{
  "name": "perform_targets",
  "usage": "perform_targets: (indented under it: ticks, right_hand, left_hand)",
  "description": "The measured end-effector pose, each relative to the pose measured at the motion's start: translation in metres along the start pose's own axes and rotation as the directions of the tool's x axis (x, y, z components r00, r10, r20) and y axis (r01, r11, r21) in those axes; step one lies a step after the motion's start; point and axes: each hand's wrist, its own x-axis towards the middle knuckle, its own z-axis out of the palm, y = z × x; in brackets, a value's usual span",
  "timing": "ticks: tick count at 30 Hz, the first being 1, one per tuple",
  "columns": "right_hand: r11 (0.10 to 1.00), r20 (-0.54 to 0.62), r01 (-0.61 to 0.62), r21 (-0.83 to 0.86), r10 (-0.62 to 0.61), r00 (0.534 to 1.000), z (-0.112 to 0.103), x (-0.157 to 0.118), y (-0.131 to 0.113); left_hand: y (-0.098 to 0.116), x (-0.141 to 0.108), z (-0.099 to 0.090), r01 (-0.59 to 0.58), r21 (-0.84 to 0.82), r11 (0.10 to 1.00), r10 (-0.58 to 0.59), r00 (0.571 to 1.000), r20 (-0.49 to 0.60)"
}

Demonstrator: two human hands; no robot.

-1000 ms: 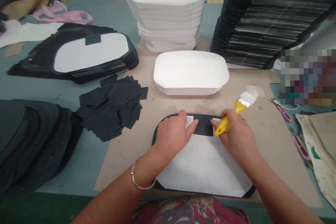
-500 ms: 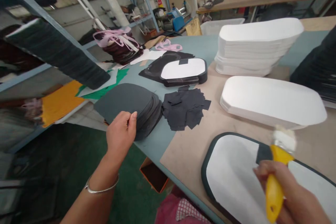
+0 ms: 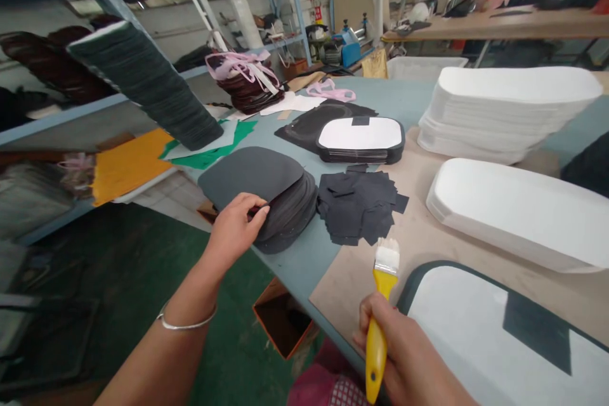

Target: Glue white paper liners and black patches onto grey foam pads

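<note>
My left hand [image 3: 238, 225] pinches the near edge of the top dark grey rounded sheet [image 3: 252, 171], whose edge is lifted a little off the fanned stack [image 3: 292, 209] under it. My right hand [image 3: 392, 336] is wrapped round the yellow handle of a paintbrush [image 3: 386, 273], its white-coated bristles pointing up and away. Right of that hand lies a white rounded panel [image 3: 457, 323] with a dark border, partly cut off by the frame. A dark rectangular patch [image 3: 537, 330] lies across the panel's far edge. Beside the sheet stack is a pile of small dark patches [image 3: 356, 206].
Behind the patches sits a stack of bordered white panels [image 3: 361, 136]. Tall white stacks [image 3: 514, 101] and a lower white stack [image 3: 523, 203] stand at right. A leaning dark stack [image 3: 147, 85] is at left. An open box [image 3: 283, 320] sits below the table edge.
My right hand has moved left with the paintbrush, away from over the white panel, uncovering its dark patch. My left hand has raised the top sheet's edge slightly. The view has shifted.
</note>
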Motion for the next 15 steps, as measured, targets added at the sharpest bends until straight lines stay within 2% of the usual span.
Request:
perform_targets:
  ticks: [4,7,11,13,15]
  right_hand:
    - [0.998,-0.05,-0.011,0.058,0.014,0.999,-0.002,0.022,-0.007]
    - [0.992,-0.152,0.04,0.118,-0.021,0.988,-0.005,0.05,-0.018]
    - [0.971,-0.274,0.062,0.23,0.004,0.962,0.0,0.097,-0.042]
    - [0.97,-0.331,0.051,0.236,0.031,0.943,0.007,0.117,-0.052]
    - [0.974,-0.385,0.055,0.219,0.034,0.922,0.013,0.133,-0.058]
  left_hand:
    - [0.008,-0.008,-0.001,0.094,-0.035,0.995,-0.097,0.99,-0.107]
    - [0.032,-0.025,0.005,-0.022,-0.026,0.999,0.017,0.986,-0.167]
    - [0.068,-0.051,0.021,-0.225,-0.048,0.973,0.215,0.964,-0.155]
    - [0.083,-0.065,0.027,-0.269,-0.087,0.959,0.254,0.955,-0.156]
    - [0.094,-0.084,0.031,-0.286,-0.112,0.952,0.255,0.939,-0.233]
